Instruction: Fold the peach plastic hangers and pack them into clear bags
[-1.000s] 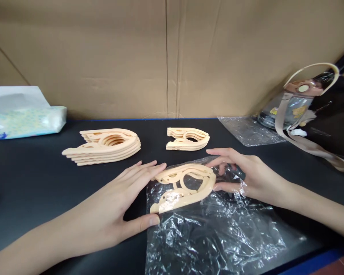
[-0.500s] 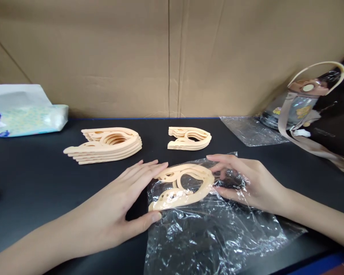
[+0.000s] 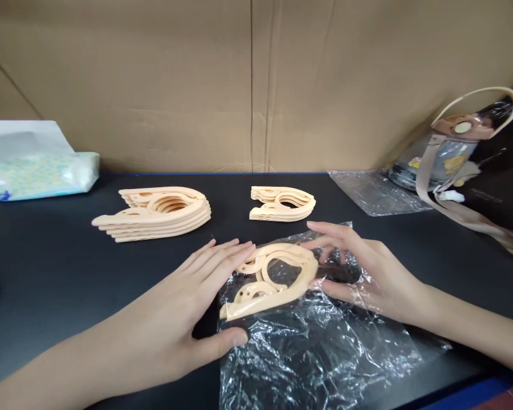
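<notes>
A peach plastic hanger piece (image 3: 256, 299) lies partly inside the mouth of a crinkled clear plastic bag (image 3: 308, 353) on the black table (image 3: 68, 273). My left hand (image 3: 183, 313) lies flat with its fingers stretched out. Its fingertips touch the piece's left end and its thumb rests at the bag's edge. My right hand (image 3: 367, 273) sits under the plastic film at the piece's right end, with the index finger above that end and the thumb below it.
A taller stack of the same peach pieces (image 3: 154, 213) and a shorter stack (image 3: 282, 204) lie further back. A tissue pack (image 3: 34, 171) is at far left. At right are another clear bag (image 3: 371, 193), a strapped bottle (image 3: 444, 154) and a cardboard wall (image 3: 239, 85) behind.
The piece has slid slightly deeper into the bag. My right hand has moved a little left and my left thumb a little toward me.
</notes>
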A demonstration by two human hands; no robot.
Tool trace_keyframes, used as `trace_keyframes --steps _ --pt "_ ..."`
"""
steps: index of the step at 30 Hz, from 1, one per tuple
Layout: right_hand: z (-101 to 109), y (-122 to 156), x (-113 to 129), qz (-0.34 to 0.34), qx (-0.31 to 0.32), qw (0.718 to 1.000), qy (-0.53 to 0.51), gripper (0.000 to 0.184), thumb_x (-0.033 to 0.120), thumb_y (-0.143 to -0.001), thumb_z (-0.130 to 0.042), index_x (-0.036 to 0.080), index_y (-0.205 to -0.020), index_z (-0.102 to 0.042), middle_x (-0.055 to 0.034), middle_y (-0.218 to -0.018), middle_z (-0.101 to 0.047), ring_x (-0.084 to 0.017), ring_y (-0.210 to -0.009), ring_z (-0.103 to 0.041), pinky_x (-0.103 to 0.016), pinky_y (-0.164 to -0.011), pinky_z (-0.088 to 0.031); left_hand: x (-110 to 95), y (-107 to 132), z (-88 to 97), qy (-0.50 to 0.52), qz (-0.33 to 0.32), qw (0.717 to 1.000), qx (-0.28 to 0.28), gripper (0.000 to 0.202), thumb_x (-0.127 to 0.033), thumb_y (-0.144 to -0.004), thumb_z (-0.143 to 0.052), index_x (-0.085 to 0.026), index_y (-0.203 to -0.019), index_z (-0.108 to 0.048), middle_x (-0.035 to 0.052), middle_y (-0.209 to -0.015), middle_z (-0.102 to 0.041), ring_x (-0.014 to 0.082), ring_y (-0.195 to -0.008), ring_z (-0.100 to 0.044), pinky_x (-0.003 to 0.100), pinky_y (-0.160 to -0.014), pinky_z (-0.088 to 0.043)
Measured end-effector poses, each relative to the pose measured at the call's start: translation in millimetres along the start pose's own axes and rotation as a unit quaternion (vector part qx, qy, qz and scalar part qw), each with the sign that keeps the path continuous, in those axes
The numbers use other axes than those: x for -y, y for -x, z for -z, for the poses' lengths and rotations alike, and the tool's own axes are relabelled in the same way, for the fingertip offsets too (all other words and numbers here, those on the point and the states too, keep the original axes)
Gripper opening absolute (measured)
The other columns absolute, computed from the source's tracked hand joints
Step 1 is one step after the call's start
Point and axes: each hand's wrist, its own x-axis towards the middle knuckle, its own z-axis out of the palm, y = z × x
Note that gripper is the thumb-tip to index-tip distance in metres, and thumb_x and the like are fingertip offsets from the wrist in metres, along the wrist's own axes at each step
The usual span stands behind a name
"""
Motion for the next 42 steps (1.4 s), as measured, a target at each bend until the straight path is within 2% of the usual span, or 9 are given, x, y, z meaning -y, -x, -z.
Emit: trace_keyframes --steps 5,8,12,17,22,32,38,42 --pt "-3 2 2 -0.004 -0.013 1.0 -0.001 0.065 0.03 -0.088 -0.067 0.029 -0.144 -0.032 0.0002 -0.113 -0.072 -0.011 -0.074 -0.062 -0.026 -0.07 -0.055 -5 0 -1.3 0.057 0.029 0.997 -0.034 0.078 -0.047 -0.091 -0.059 -0.035 -0.155 -0.015 0.0061 -0.155 -0.041 0.0333 -0.141 -0.04 0.052 -0.109 -0.044" --pt "-5 3 2 0.004 -0.015 1.0 -0.005 0.065 0.031 -0.089 -0.067 0.029 -0.144 -0.032 0.0 -0.112 -0.072 -0.011 -0.075 -0.062 -0.026 -0.071 -0.055 -7 -4 -2.4 0.101 0.064 0.991 -0.061 0.072 -0.04 -0.091 -0.06 -0.039 -0.152 -0.021 0.0037 -0.143 -0.049 0.0291 -0.129 -0.048 0.047 -0.103 -0.046" --pt "-6 4 -1 0.013 -0.012 1.0 -0.005 0.069 0.036 -0.088 -0.069 0.03 -0.145 -0.031 -0.0002 -0.113 -0.071 -0.011 -0.075 -0.061 -0.026 -0.07 -0.055 -9 -7 -1.7 0.117 0.071 0.988 -0.069 0.069 -0.035 -0.091 -0.057 -0.042 -0.15 -0.022 0.0004 -0.137 -0.052 0.026 -0.121 -0.051 0.044 -0.101 -0.045" --pt "-6 5 -3 0.026 -0.006 0.999 -0.017 0.064 0.03 -0.092 -0.065 0.03 -0.145 -0.031 -0.0006 -0.117 -0.071 -0.011 -0.08 -0.063 -0.025 -0.074 -0.056 -8 -2 -0.2 0.11 0.06 0.99 -0.059 0.075 -0.034 -0.09 -0.058 -0.04 -0.153 -0.019 0.0016 -0.144 -0.048 0.0277 -0.129 -0.047 0.044 -0.105 -0.043" --pt "-6 3 -3 0.03 0.001 0.999 -0.025 0.064 0.026 -0.093 -0.064 0.031 -0.147 -0.03 -0.0006 -0.122 -0.07 -0.011 -0.089 -0.066 -0.025 -0.084 -0.055 -8 -2 1.9 0.077 0.036 0.996 -0.027 0.082 -0.032 -0.087 -0.061 -0.035 -0.154 -0.013 0.0042 -0.148 -0.045 0.0284 -0.133 -0.045 0.044 -0.106 -0.044" --pt "-8 -4 -5 0.01 0.035 0.997 -0.073 0.068 0.03 -0.09 -0.068 0.031 -0.147 -0.031 -0.0005 -0.125 -0.07 -0.011 -0.082 -0.062 -0.023 -0.075 -0.054 -11 -7 4.9 0.081 0.02 0.996 -0.013 0.085 -0.024 -0.084 -0.059 -0.035 -0.154 -0.013 0.0037 -0.147 -0.044 0.0247 -0.131 -0.046 0.04 -0.108 -0.045" --pt "-7 -3 -4 0.002 0.046 0.997 -0.063 0.068 0.034 -0.091 -0.067 0.033 -0.148 -0.031 0.0001 -0.126 -0.069 -0.011 -0.083 -0.062 -0.023 -0.07 -0.053 -13 -6 6.1 0.024 -0.007 1.0 -0.018 0.08 -0.038 -0.09 -0.059 -0.033 -0.155 -0.012 0.006 -0.155 -0.039 0.0282 -0.14 -0.04 0.045 -0.109 -0.046" --pt "5 2 -4 0.001 0.053 0.996 -0.068 0.067 0.024 -0.093 -0.063 0.032 -0.149 -0.029 0.0016 -0.114 -0.072 -0.01 -0.081 -0.064 -0.024 -0.073 -0.054 -16 1 4.2 -0.034 -0.037 0.998 -0.035 0.07 -0.047 -0.096 -0.051 -0.036 -0.156 -0.017 0.0028 -0.164 -0.027 0.0316 -0.149 -0.028 0.054 -0.116 -0.035"
